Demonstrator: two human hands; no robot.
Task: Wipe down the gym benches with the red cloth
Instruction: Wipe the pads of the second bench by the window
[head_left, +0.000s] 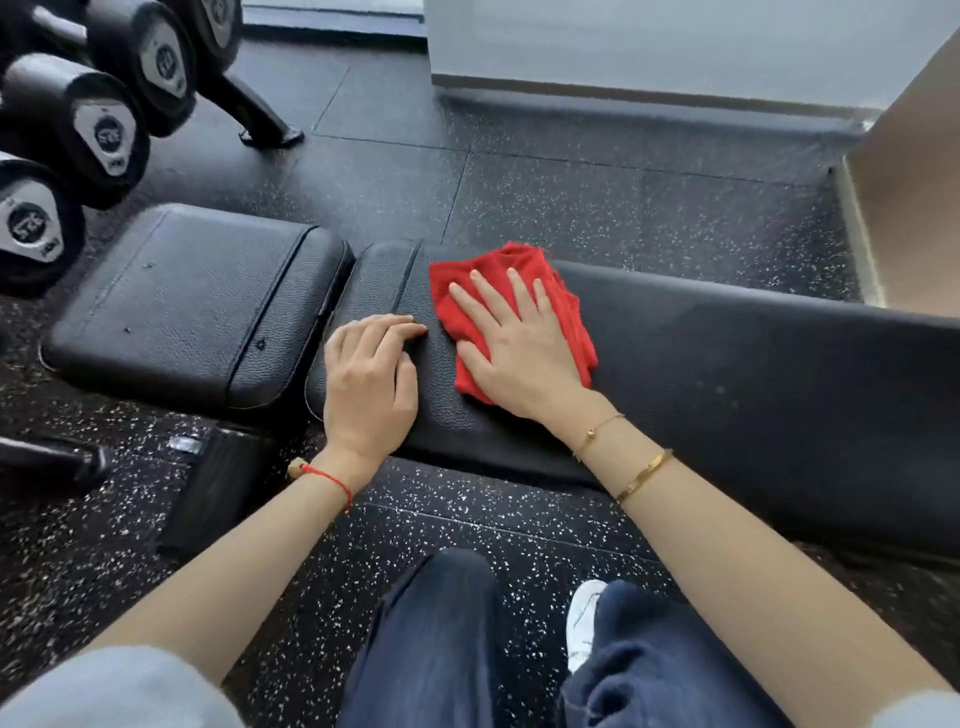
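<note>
Right hand (511, 353), fingers spread flat, presses red cloth (566, 306) on bench (727, 353) near its left end; left hand (366, 384), fingers bent, rests beside, gripping nothing.

Your right hand (511, 348) lies flat with fingers spread on the red cloth (563, 304), pressing it onto the long black bench pad (727, 364). Your left hand (369, 384) rests beside it on the same pad, fingers bent. The separate seat pad (192, 301) sits left, near the dumbbells (93, 124).

Bench pad (753, 353) rightward lies bare
</note>
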